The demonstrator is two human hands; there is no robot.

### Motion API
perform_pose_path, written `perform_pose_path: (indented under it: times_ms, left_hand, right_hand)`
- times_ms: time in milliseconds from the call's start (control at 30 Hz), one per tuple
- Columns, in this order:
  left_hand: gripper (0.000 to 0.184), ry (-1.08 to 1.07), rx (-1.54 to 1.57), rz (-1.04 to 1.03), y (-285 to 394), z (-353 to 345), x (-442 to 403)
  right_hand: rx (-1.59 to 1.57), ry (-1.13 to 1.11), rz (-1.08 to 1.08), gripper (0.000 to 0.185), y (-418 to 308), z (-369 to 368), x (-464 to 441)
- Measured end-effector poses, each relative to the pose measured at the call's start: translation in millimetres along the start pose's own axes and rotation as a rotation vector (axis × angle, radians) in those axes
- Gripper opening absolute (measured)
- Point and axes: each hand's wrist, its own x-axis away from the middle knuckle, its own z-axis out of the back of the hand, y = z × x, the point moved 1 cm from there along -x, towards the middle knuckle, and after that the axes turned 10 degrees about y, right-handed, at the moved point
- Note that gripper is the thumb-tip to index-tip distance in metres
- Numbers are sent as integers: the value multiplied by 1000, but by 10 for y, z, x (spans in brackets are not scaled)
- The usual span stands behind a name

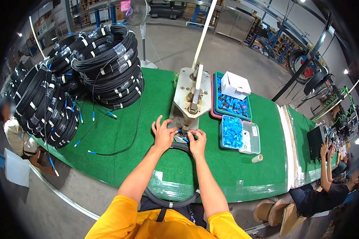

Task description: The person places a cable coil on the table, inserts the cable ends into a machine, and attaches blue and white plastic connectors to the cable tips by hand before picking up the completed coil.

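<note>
A metal hand press (192,93) stands on the green table top (159,87). At its base my left hand (162,133) pinches a small blue connector (178,130), with the other fingers spread. My right hand (197,142) is closed at the right of the press foot, its fingertips by another blue piece (185,139). What exactly it grips is too small to tell. A coil of black cable (171,204) lies between my forearms and hangs over the table's near edge.
Stacked black cable coils (107,67) fill the left side, loose ends trailing. Right of the press are a green tray (250,113) with a white box (235,85), a tub of blue parts (231,132), a clear tub (250,137) and a small roll (257,159). People sit at both sides.
</note>
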Motion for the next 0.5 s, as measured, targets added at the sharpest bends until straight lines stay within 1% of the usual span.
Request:
perform_pose_path:
  times_ms: [100,167,200,267,333,433,500]
  left_hand:
    - [15,11,-9,31,35,-1,-15]
    - [15,8,-23,24,28,1,2]
    - [15,4,-22,19,13,-1,11]
    - [14,-2,-18,33,-5,-28,11]
    - [14,8,-7,32,-1,-32,9]
    - [13,-5,6,35,13,-6,4]
    - [13,-31,14,37,18,9,-17]
  right_hand:
    - [9,-11,-8,18,8,9,-13]
    - [-157,41,26,21,91,-5,-32]
    - [-158,46,23,21,122,-25,-34]
    - [-289,65,-54,24,202,-41,-50]
    - [-143,-10,-27,22,131,5,-35]
    - [-101,-4,-37,21,14,-13,-22]
    - [25,-24,-115,22,13,-43,-36]
